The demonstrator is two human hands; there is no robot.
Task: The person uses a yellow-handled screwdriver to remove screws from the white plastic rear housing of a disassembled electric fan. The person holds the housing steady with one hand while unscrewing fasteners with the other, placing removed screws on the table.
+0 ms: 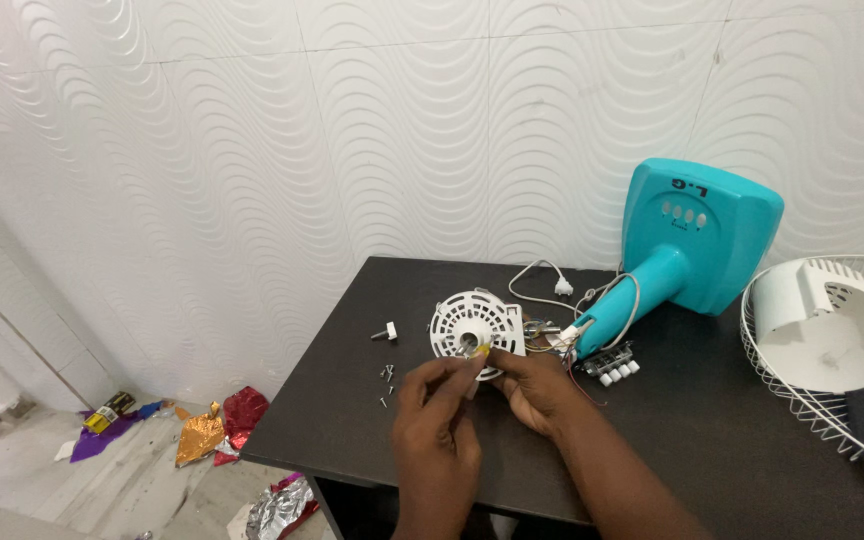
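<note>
A round white slotted fan motor cover (472, 318) stands on edge on the dark table (372, 290). My left hand (439, 398) pinches a small yellowish part at the cover's centre hole. My right hand (535, 388) holds the cover's lower right edge from behind. Wires (564, 338) run from the cover to the neck of a turquoise fan base (697, 240) lying on its side. A white switch block (612, 366) lies just right of my right hand.
Several small screws (387, 378) and a white knob (388, 331) lie left of the cover. A white plug and cord (550, 285) lie behind. A wire fan guard holding a white housing (830, 325) sits at the right edge. Foil wrappers (212, 432) litter the floor.
</note>
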